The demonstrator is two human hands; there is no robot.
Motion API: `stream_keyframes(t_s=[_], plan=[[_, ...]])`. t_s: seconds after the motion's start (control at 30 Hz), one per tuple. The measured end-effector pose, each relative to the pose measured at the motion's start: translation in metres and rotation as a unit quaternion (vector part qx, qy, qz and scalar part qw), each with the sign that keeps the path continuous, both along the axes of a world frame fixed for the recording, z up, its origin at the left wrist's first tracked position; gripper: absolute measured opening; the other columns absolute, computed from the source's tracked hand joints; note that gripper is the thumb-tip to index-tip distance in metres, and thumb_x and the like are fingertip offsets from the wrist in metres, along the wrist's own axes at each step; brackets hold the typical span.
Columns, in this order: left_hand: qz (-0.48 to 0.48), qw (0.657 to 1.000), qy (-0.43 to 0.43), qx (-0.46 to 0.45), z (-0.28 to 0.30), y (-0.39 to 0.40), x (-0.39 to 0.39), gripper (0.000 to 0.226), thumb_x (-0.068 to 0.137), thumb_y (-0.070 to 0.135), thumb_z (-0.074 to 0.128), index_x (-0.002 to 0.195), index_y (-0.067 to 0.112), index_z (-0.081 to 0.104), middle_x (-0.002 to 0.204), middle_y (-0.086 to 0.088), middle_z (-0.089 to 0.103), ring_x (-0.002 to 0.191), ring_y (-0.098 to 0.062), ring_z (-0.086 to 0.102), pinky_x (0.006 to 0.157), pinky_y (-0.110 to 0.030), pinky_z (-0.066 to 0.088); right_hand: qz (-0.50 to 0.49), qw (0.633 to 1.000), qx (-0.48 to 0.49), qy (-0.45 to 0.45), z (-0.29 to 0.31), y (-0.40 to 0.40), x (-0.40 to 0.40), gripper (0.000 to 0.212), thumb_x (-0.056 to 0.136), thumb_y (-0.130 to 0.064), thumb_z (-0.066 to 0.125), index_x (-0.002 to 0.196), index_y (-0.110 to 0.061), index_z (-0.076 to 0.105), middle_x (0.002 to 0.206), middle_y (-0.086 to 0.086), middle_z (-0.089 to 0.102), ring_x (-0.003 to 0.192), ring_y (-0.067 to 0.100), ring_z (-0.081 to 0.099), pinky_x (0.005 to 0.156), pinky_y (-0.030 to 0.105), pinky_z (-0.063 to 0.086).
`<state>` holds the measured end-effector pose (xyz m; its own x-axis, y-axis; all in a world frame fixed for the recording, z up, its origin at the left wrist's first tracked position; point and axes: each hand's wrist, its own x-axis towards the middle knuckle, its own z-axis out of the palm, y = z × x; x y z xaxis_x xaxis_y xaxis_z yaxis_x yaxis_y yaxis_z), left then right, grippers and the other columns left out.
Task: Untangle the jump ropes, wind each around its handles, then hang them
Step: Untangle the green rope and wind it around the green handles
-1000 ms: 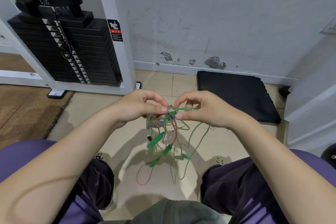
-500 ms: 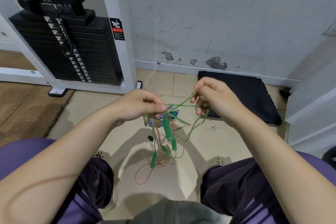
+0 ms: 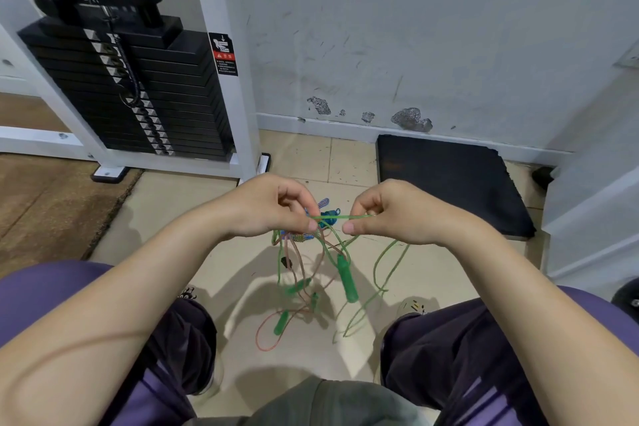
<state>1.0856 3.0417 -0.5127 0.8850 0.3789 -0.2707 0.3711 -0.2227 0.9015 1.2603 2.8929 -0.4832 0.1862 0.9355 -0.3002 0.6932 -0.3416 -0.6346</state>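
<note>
Several jump ropes (image 3: 311, 263) hang as one tangle from both hands, above the floor (image 3: 242, 252) between the knees. Untangling is in hand; no rope is wound or hung yet. The left hand (image 3: 269, 207) pinches the knot; the right hand (image 3: 390, 211) pinches a green cord (image 3: 342, 217) stretched taut between them. Next, judged: draw this strand free of the knot. Beyond the left hand, a weight stack (image 3: 138, 97); beyond the right, a black mat (image 3: 449, 180). A green handle (image 3: 346, 282) dangles below, liable to snag on the loops.
</note>
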Motion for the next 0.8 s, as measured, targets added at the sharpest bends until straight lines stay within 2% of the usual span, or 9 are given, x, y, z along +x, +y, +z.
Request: stream_keyframes(t_s=[0.1,0.17,0.27,0.33,0.4,0.47,0.6,0.7,0.8], plan=[[-0.008,0.995,0.049,0.088,-0.005,0.004,0.0,0.012,0.078,0.011,0.082,0.081,0.016,0.072,0.061,0.009,0.061,0.051,-0.004,0.05,0.052,-0.02,0.04,-0.005,0.997,-0.019,-0.081,-0.001,0.0,0.001,0.015,0.084,-0.039,0.074,0.089,-0.024,0.071,0.06,-0.011,0.049,0.057,0.001,0.049,0.051,0.014,0.034],[-0.02,0.97,0.111,0.215,-0.009,0.008,-0.002,0.015,0.079,0.019,0.08,0.072,0.021,0.067,0.059,0.01,0.058,0.047,-0.001,0.049,0.05,-0.021,0.04,-0.006,0.987,-0.042,-0.156,0.001,-0.001,0.005,0.02,0.087,-0.041,0.07,0.087,-0.022,0.073,0.069,-0.005,0.054,0.068,0.011,0.052,0.06,0.026,0.04],[-0.064,0.882,0.262,0.388,-0.012,0.014,-0.006,0.009,0.08,0.025,0.072,0.077,0.026,0.063,0.081,0.007,0.063,0.08,-0.014,0.061,0.069,-0.027,0.052,-0.015,0.985,-0.049,-0.162,0.005,-0.005,0.014,0.029,0.091,-0.041,0.064,0.071,-0.021,0.07,0.068,0.003,0.059,0.062,0.019,0.051,0.059,0.031,0.042],[-0.089,0.869,0.278,0.399,-0.016,0.013,-0.006,0.024,0.079,0.032,0.077,0.098,0.029,0.064,0.105,0.005,0.062,0.101,-0.019,0.058,0.087,-0.033,0.051,-0.033,0.998,-0.006,-0.049,0.005,-0.007,0.016,0.03,0.094,-0.034,0.061,0.069,-0.017,0.064,0.066,0.008,0.058,0.058,0.022,0.049,0.058,0.03,0.043],[-0.069,0.938,0.159,0.3,-0.018,0.008,-0.002,0.05,0.075,0.036,0.084,0.118,0.027,0.061,0.12,0.008,0.058,0.114,-0.014,0.054,0.097,-0.028,0.045,-0.043,0.99,0.049,0.128,0.003,-0.006,0.012,0.027,0.097,-0.022,0.057,0.073,-0.011,0.06,0.059,0.007,0.053,0.053,0.019,0.046,0.054,0.026,0.041],[-0.056,0.99,0.001,0.131,-0.012,-0.007,0.004,0.054,0.076,0.028,0.085,0.125,0.027,0.061,0.125,0.012,0.063,0.12,-0.006,0.056,0.1,-0.016,0.042,-0.044,0.967,0.091,0.235,0.0,-0.004,0.005,0.023,0.099,-0.016,0.053,0.078,-0.008,0.06,0.054,-0.002,0.05,0.05,0.013,0.041,0.051,0.02,0.036],[-0.092,0.993,-0.033,-0.06,-0.009,-0.02,0.009,0.029,0.083,0.02,0.078,0.107,0.009,0.067,0.114,-0.007,0.071,0.106,-0.019,0.065,0.104,-0.029,0.045,-0.072,0.952,0.146,0.258,0.002,0.0,0.002,0.02,0.089,-0.033,0.067,0.079,-0.016,0.067,0.047,-0.013,0.043,0.043,0.005,0.03,0.042,0.014,0.026],[-0.072,0.99,-0.037,-0.111,-0.007,-0.015,0.008,0.029,0.087,0.016,0.072,0.105,-0.003,0.059,0.104,-0.013,0.069,0.097,-0.023,0.062,0.093,-0.032,0.045,-0.126,0.937,0.194,0.26,0.005,-0.001,0.008,0.02,0.078,-0.038,0.075,0.073,-0.02,0.069,0.051,-0.001,0.037,0.046,0.012,0.027,0.05,0.026,0.018],[-0.03,0.983,-0.082,-0.159,-0.002,-0.011,0.008,0.015,0.09,0.012,0.061,0.102,0.003,0.057,0.094,-0.013,0.074,0.089,-0.027,0.072,0.083,-0.03,0.053,-0.139,0.934,0.193,0.268,0.001,-0.003,0.014,0.02,0.09,-0.027,0.065,0.075,-0.014,0.062,0.055,0.006,0.041,0.049,0.017,0.035,0.051,0.039,0.025]])
